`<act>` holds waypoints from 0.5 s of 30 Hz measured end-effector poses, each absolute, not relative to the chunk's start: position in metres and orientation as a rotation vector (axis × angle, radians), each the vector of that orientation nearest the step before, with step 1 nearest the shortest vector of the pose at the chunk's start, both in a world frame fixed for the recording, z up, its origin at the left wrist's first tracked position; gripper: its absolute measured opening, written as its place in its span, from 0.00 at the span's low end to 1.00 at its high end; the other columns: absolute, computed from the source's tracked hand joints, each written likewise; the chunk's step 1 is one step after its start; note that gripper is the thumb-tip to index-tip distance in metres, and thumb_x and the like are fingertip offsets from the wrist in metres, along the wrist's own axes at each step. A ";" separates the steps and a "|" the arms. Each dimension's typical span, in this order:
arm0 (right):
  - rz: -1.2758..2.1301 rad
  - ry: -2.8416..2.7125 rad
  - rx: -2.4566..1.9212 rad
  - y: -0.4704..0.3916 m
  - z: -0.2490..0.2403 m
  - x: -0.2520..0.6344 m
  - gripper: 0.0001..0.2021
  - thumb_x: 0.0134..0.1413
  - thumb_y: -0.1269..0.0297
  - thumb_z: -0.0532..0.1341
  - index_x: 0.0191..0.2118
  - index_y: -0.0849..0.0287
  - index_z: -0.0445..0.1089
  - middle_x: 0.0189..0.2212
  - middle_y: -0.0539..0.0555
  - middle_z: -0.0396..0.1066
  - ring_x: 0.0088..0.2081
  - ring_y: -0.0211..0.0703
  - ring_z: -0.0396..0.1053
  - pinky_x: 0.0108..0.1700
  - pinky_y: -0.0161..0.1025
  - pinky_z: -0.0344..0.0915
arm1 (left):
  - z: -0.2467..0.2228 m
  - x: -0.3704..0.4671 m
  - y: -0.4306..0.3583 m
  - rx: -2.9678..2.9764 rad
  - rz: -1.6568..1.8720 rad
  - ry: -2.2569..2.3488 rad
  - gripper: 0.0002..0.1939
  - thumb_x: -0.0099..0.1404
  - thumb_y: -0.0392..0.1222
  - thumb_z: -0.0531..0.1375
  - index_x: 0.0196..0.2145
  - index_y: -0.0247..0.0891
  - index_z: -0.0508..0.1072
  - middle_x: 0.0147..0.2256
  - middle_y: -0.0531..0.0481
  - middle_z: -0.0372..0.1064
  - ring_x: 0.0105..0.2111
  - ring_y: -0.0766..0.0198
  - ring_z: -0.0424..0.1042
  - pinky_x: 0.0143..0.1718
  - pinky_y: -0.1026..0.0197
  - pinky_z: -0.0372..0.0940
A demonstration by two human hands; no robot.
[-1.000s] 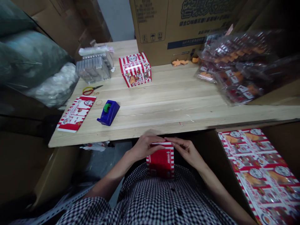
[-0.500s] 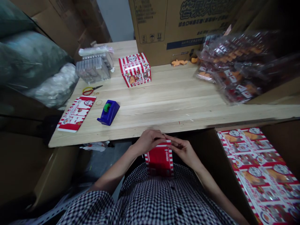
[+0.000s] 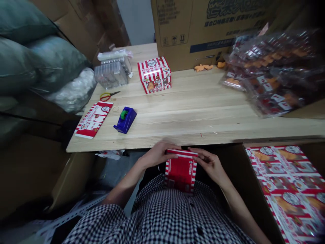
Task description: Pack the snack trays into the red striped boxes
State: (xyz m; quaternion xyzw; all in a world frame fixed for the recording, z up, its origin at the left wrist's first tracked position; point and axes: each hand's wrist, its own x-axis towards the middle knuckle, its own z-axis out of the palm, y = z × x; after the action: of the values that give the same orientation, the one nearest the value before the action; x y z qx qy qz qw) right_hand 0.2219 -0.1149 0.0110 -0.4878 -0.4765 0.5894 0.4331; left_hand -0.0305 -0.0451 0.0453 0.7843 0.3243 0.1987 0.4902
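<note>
Just below the table's front edge, a red box with white striped borders (image 3: 180,173) rests upright against my checkered shirt. My left hand (image 3: 159,156) grips its upper left corner, the thumb on the near face. The upper right corner is pinched by my right hand (image 3: 208,162), fingers along the top edge. Both hands are closed on the box; its far side and bottom are hidden. Nearest on the table stands a blue tape dispenser (image 3: 128,121) with a green core. A flat red-and-white carton (image 3: 93,119) lies left of it.
A made-up striped box (image 3: 154,75) stands farther back, beside clear plastic cases (image 3: 111,74). Scissors (image 3: 108,96) lie at the left. Bagged orange pieces (image 3: 269,81) are heaped at the right. A large cardboard box (image 3: 188,30) backs the table; packed boxes (image 3: 286,176) fill a carton lower right.
The camera view has shifted, so the table things appear farther right. My hands have spread slightly apart along the box's top edge, showing more of it.
</note>
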 end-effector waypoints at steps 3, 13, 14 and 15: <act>1.489 -1.239 -1.194 -0.112 0.011 0.225 0.16 0.58 0.54 0.66 0.50 0.54 0.76 0.52 0.58 0.76 0.53 0.52 0.74 0.58 0.52 0.69 | 0.031 -0.039 -0.051 1.772 0.598 0.835 0.17 0.67 0.43 0.63 0.54 0.46 0.76 0.52 0.45 0.75 0.52 0.57 0.75 0.55 0.52 0.68; 1.473 -1.541 -1.132 -0.101 0.009 0.212 0.15 0.65 0.56 0.60 0.55 0.46 0.74 0.61 0.53 0.68 0.64 0.51 0.63 0.66 0.57 0.57 | 0.015 -0.056 -0.053 1.650 0.588 0.808 0.15 0.66 0.40 0.63 0.51 0.50 0.77 0.52 0.47 0.76 0.53 0.56 0.75 0.57 0.48 0.67; 1.473 -1.540 -1.128 -0.102 0.008 0.213 0.15 0.65 0.56 0.60 0.54 0.46 0.74 0.61 0.53 0.68 0.63 0.51 0.64 0.66 0.57 0.58 | 0.012 -0.055 -0.055 1.630 0.598 0.812 0.15 0.67 0.41 0.63 0.50 0.49 0.78 0.52 0.47 0.76 0.53 0.56 0.75 0.58 0.48 0.66; 1.472 -1.531 -1.131 -0.103 0.008 0.214 0.14 0.65 0.56 0.60 0.54 0.46 0.75 0.60 0.53 0.69 0.63 0.51 0.65 0.65 0.56 0.59 | 0.010 -0.055 -0.058 1.599 0.621 0.828 0.14 0.66 0.41 0.63 0.50 0.49 0.79 0.52 0.47 0.76 0.53 0.56 0.75 0.58 0.48 0.66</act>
State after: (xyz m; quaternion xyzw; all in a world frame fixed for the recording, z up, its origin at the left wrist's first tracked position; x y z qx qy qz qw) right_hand 0.2141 -0.1031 0.0084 -0.4386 -0.5938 0.5709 0.3593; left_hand -0.0545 -0.0581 0.0097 0.6840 0.3543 0.2655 0.5798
